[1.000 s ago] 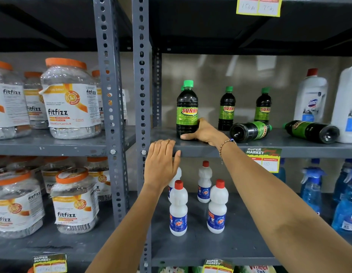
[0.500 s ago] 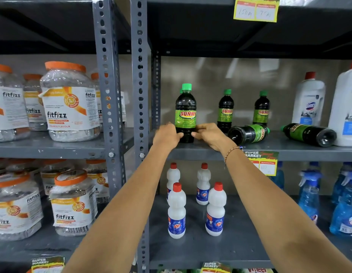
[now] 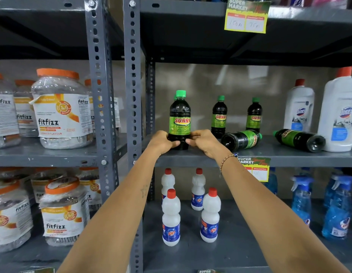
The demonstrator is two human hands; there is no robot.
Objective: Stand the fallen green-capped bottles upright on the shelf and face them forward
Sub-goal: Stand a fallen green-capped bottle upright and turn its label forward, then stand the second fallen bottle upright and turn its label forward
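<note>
A dark green-capped bottle (image 3: 179, 117) stands upright at the front left of the grey shelf (image 3: 289, 157), its SUNNY label facing me. My left hand (image 3: 161, 141) and my right hand (image 3: 203, 141) grip its base from either side. Two more green-capped bottles stand upright further back, one in the middle (image 3: 219, 117) and one to its right (image 3: 254, 115). Two fallen bottles lie on their sides: the nearer fallen bottle (image 3: 241, 139) just right of my right hand, and a second fallen bottle (image 3: 299, 139) further right, both with their bases toward me.
White detergent bottles (image 3: 338, 113) stand at the shelf's right end. Grey perforated uprights (image 3: 132, 85) bound the bay on the left, with orange-lidded jars (image 3: 61, 109) beyond. Small white red-capped bottles (image 3: 171, 217) and blue spray bottles (image 3: 301, 201) fill the shelf below. A price tag (image 3: 254, 168) hangs on the shelf edge.
My left hand rose from below the shelf edge and closed on the base of the front bottle, joining my right hand. The bottle's label faces forward more squarely.
</note>
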